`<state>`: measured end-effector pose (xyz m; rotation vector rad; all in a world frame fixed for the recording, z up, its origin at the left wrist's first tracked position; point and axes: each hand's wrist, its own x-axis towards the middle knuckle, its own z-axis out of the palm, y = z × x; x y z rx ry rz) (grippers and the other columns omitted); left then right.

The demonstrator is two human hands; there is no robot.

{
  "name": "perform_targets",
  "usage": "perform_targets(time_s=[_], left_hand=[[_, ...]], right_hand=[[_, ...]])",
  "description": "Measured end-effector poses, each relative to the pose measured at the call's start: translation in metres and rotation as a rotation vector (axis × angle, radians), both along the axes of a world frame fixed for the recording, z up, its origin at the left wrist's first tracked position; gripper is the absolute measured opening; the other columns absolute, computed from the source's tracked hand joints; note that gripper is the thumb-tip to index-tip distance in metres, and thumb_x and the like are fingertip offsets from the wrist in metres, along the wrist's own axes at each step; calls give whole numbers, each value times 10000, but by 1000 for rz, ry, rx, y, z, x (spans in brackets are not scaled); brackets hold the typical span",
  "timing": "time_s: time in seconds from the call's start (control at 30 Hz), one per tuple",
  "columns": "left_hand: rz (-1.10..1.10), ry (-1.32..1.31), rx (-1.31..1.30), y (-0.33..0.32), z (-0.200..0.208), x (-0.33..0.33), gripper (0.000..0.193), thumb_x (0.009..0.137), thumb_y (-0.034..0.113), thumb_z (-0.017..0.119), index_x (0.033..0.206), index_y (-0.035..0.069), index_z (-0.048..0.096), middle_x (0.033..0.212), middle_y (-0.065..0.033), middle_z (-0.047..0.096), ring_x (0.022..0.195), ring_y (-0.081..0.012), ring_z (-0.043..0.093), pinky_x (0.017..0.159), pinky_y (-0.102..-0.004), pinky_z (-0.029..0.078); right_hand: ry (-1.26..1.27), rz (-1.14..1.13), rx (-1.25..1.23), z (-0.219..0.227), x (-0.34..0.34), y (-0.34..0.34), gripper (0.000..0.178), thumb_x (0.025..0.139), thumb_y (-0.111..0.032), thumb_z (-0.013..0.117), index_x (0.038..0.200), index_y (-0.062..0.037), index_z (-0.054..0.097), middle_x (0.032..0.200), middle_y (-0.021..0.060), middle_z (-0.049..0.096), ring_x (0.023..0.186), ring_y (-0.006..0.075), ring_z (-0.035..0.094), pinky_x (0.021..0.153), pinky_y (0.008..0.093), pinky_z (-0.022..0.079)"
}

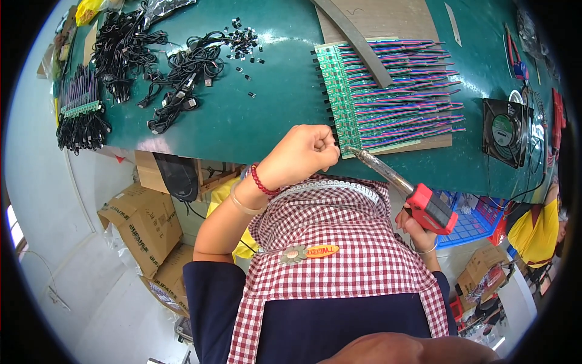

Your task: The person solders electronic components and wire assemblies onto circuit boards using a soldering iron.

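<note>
My right hand grips a red soldering iron by its handle. The iron's metal tip reaches the near left corner of a panel of green circuit boards; whether it touches there I cannot tell. Beside that corner, my left hand is closed in a pinch; whatever its fingers hold is hidden. Small black connectors stick out along the panel's left edge. Bundles of thin coloured wires run from the boards to the right. A grey metal bar lies across the wires at the far side.
Small black parts lie scattered on the green table. Black cables are heaped to the left, near a finished-looking wired board bundle. At the right stand a black fan and red-handled pliers. Below the table is a blue basket.
</note>
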<state>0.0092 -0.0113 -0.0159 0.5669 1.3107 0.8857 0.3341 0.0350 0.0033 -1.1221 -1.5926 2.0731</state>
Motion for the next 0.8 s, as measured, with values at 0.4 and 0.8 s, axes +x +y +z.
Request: perform_targets(time_s=[0.4,0.8], left_hand=[[16,31,31,-2,-4,0,141,787,100,604,720,-11,548,601,-20,574,527,-58,512,454,-227,402],[13,63,42,-3,-5,-1,140,783,95,603,710,-10,548,592,-24,572,523,-62,511,458,-233,407]], right_hand=[[21,12,-79,-3,3,-2,193,767,-19,637,938,50,577,726,85,582,638,160,555,592,295,464],[21,-86,-57,5,-9,-10,397,821,-172,610,1155,8,493,621,49,494,518,139,450,570,321,424]])
